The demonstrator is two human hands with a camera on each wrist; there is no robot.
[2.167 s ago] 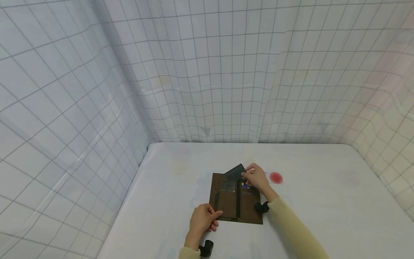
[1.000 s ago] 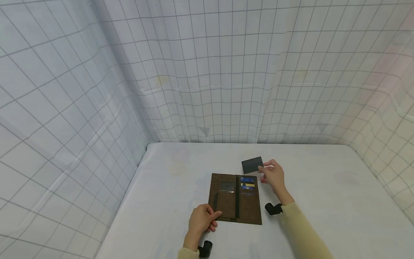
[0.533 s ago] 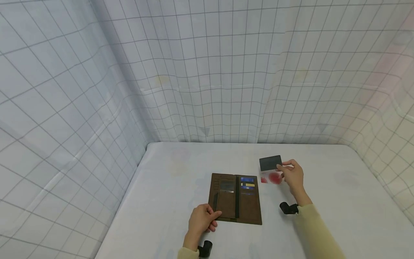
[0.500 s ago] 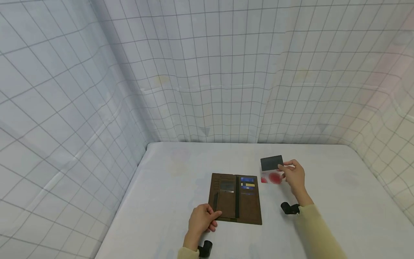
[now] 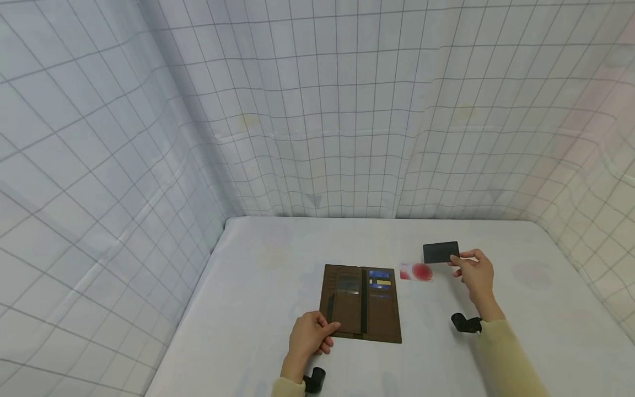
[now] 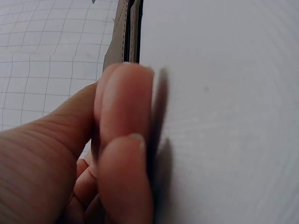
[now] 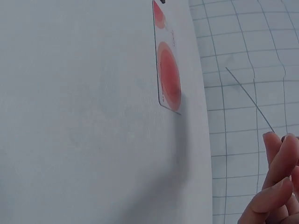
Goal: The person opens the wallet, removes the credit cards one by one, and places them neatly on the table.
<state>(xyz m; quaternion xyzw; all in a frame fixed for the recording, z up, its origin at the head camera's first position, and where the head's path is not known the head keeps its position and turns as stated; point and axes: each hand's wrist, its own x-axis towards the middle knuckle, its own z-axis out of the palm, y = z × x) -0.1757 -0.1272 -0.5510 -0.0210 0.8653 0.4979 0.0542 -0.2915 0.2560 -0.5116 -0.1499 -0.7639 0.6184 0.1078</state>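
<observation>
A brown long wallet (image 5: pixel 349 309) lies spread open on the white table. My left hand (image 5: pixel 310 333) pinches its near left corner, the thumb on top and the other fingers curled at the edge; in the left wrist view the wallet's stitched edge (image 6: pixel 125 32) rises beyond the fingertips. My right hand (image 5: pixel 475 273) pinches a dark card (image 5: pixel 440 252) by its right end, to the right of the wallet and above the table. The right wrist view has this card (image 7: pixel 250 99) edge-on as a thin line. Blue cards (image 5: pixel 380 280) sit in the wallet's right-hand slots.
A white card with red circles (image 5: pixel 421 272) lies flat on the table (image 5: pixel 268 286), between the wallet and my right hand. Gridded white curtains (image 5: pixel 317 110) surround the table's back and sides. Small black cameras (image 5: pixel 465 323) are strapped to both wrists.
My right hand has carried the dark card from the wallet's top rightward, past the red-and-white card, which now shows fully. The blue cards came into sight. My left hand has stayed put.
</observation>
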